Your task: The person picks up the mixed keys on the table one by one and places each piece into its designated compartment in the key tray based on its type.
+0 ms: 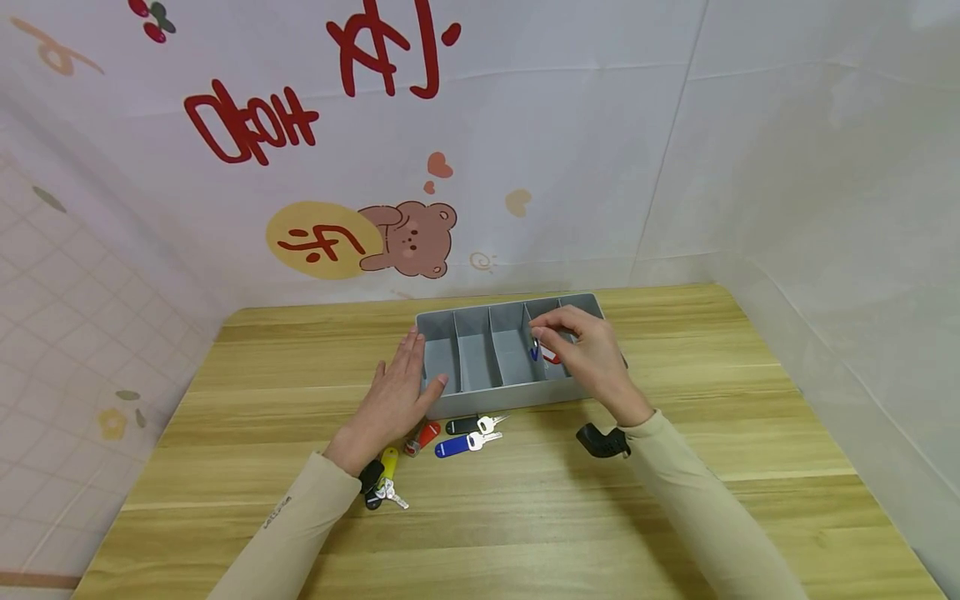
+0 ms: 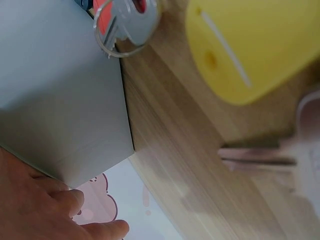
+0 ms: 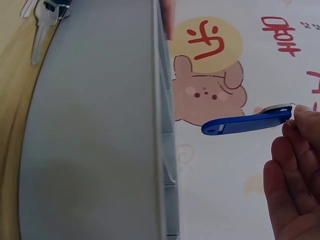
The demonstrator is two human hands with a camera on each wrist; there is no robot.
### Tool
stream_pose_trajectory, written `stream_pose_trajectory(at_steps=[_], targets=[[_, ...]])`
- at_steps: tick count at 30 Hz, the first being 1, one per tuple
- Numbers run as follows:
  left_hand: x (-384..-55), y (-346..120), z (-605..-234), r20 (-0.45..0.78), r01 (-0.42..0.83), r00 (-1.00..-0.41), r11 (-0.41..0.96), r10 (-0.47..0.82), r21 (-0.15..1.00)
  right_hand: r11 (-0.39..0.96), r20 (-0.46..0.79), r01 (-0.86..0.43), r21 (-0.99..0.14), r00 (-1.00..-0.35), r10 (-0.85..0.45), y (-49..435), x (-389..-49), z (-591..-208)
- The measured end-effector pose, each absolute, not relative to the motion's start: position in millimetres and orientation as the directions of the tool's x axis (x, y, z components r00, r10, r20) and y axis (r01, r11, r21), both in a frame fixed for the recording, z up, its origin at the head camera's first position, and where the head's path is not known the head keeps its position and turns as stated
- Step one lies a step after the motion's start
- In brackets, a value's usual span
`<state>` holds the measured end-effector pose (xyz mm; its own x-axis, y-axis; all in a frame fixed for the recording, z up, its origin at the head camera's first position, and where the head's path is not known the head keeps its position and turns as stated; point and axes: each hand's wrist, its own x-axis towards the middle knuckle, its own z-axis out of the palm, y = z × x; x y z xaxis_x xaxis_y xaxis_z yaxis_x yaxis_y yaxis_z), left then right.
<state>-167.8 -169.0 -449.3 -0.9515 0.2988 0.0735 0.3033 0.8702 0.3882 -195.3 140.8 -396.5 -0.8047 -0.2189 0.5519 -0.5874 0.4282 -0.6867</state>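
In the head view, a grey divided tray [image 1: 510, 399] stands across the table before both hands. The left hand [image 1: 392, 398] rests on its left end, fingers stretched out along the rim. Over the tray's right part, the right hand [image 1: 592, 350] pinches a blue key tag [image 3: 245, 122] by its ring end, between thumb and fingertip. The tag hangs above the compartments; its far side is hidden in the head view. Just right of it, below the fingers, shows a red-and-white tag [image 1: 551, 355], partly covered by the hand.
In front of the tray lie a black-tagged key [image 1: 462, 425], a blue-tagged key [image 1: 453, 447] and a red tag [image 1: 429, 433]. A yellow tag [image 1: 388, 460] and another black tag [image 1: 372, 501] lie with keys by the left wrist. A printed wall sheet [image 1: 585, 150] rises behind the table.
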Motion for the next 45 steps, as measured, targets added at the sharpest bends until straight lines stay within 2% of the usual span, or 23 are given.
stream_pose_trajectory(at_steps=[12, 24, 39, 45], targets=[[-166.2, -168.7, -449.1, 0.061, 0.308, -0.949, 0.867, 0.309, 0.391, 0.463, 0.489, -0.546, -0.698, -0.836, -0.249, 133.8, -205.3, -413.2], [-166.6, -168.7, -450.7, 0.076, 0.317, -0.947, 0.869, 0.312, 0.381, 0.487, 0.463, -0.542, -0.685, -0.840, -0.284, 127.8, -215.0, -426.0], [-168.1, -170.0, -450.2, 0.075, 0.315, -0.947, 0.864, 0.311, 0.392, 0.553, 0.504, -0.604, -0.574, -0.793, -0.342, 123.8, -223.3, -436.2], [-168.2, -169.7, -449.7, 0.072, 0.313, -0.948, 0.865, 0.310, 0.393, 0.570, 0.488, -0.597, -0.564, -0.798, -0.354, 123.2, -224.6, -437.4]])
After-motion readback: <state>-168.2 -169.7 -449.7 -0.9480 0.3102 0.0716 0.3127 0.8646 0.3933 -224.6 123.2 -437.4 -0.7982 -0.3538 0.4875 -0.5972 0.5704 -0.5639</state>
